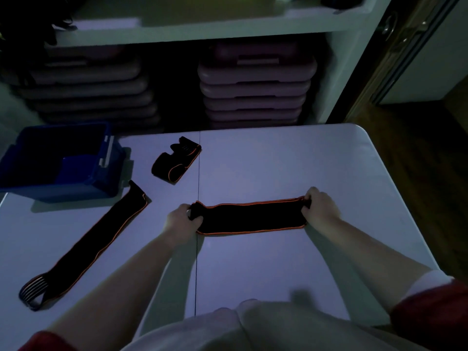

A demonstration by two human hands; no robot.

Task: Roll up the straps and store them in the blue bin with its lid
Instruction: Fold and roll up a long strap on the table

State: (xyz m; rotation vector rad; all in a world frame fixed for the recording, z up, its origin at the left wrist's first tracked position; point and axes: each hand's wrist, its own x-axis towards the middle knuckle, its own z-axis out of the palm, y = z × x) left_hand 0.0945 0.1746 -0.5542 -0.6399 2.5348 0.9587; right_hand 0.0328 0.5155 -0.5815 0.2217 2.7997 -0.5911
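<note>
— How far along?

— Early, by the look of it. Three straps counted, all out on the desk (278, 160), none in the blue bin (60, 160).

— Any rolled yet?

— Hard to call in this dim light. Small strap (176, 160) near the far middle of the desk, bunched or folded into a compact bundle, maybe rolled, maybe only doubled over. Long strap (96, 239) stretched flat and diagonal on the left side, striped loop at the near end, far end close to the bin's front corner. Clearly not rolled.

— And the third?

— Middle strap (250, 216), lying crosswise in front, held at both ends. Left hand (181, 220) closed around the left end, fingers curled over the fabric. Right hand (320, 207) pinching the right end, fingers tucked down over the edge. Flat between them, so probably being straightened or just about to be rolled.

— The bin?

— One bin, at the far left corner of the desk, open on top. Too dark inside to make out any contents. A paler blue panel inside or against it, possibly the lid, cannot tell for sure.

— So what remains?

— Nearly everything, judging by this: rolling the held strap, rolling the long one, perhaps tidying the small bundle, dropping all three in, then closing the bin.

— Anything else countable?

— Two hands, both busy. Stacks of flat purple boards (255, 89) under the shelf behind, not part of the job.
</note>
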